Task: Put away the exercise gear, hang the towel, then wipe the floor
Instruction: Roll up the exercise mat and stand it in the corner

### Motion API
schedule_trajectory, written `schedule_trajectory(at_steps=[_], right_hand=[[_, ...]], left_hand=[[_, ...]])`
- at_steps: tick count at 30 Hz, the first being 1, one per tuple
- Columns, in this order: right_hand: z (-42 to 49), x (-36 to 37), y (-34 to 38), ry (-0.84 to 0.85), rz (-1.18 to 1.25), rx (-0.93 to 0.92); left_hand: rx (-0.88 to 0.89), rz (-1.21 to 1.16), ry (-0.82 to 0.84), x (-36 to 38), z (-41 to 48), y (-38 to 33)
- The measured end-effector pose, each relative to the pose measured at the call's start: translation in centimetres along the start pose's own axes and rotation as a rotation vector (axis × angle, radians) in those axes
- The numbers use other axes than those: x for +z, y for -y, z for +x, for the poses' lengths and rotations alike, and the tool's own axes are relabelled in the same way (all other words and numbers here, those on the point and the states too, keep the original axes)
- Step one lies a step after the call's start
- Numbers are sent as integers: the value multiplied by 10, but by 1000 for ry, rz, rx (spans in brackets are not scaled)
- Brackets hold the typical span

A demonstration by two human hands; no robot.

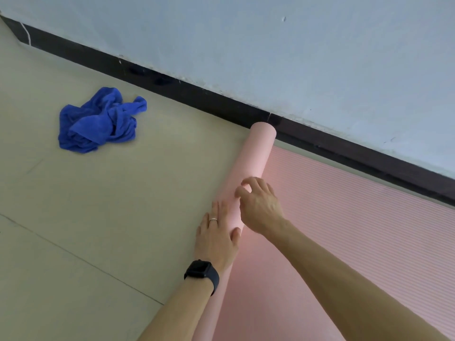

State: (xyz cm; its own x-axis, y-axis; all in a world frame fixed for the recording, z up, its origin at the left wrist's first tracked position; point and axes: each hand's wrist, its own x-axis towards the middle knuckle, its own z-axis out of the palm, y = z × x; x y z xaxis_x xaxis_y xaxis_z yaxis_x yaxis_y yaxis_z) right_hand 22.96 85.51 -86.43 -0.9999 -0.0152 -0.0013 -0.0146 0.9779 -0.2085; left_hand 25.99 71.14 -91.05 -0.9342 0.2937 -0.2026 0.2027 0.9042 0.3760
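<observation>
A pale blue-grey plastered wall (295, 57) ran diagonally across the top, with a dark skirting board (197, 99) at its foot. Below it a beige tiled floor (86, 217) lay open to the left and toward the camera. A pink ribbed foam exercise mat (357, 230) lay flat on the floor at the right, its far edge just short of the skirting. Its left portion was wound into a smooth pink roll (258, 148) whose far end almost reached the skirting. A crumpled blue terry towel (98, 121) lay on the tiles well apart to the left of the roll. The left hand (216, 239) lay flat on the roll's near stretch, fingers straight and pressing, thumb over its right side. The right hand (261, 207) arched over the roll just beyond, fingers loosely bent, gripping nothing; whether its tips touched could not be told. A black wristwatch (203, 273) sat on the left wrist, a thin ring (213, 219) on one finger.
</observation>
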Motion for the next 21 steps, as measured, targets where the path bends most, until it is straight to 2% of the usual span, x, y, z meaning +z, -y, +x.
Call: schedule_trajectory(at_steps=[2,4,6,9,11,14,17,21], right_hand=[[3,-8,-7,90,-69,-78],[-7,-9,-16,275,-154,-126],[-27,-4,-28,369,-151,-82],[-55,5,-46,356,-108,-2],[-63,3,-53,350,-110,-1],[-71,-6,-62,370,-138,-15],[-81,-18,-75,399,-164,5],[-80,-44,-90,217,-75,34]], left_hand=[[32,31,2,4,-5,-6],[66,56,27,5,-14,-11],[137,45,60,2,-16,-15],[143,-120,67,-15,-7,-23],[134,-83,54,-22,-1,-29],[75,-63,214,-17,3,-40],[114,-38,302,-7,2,-62],[124,114,268,6,-4,-87]])
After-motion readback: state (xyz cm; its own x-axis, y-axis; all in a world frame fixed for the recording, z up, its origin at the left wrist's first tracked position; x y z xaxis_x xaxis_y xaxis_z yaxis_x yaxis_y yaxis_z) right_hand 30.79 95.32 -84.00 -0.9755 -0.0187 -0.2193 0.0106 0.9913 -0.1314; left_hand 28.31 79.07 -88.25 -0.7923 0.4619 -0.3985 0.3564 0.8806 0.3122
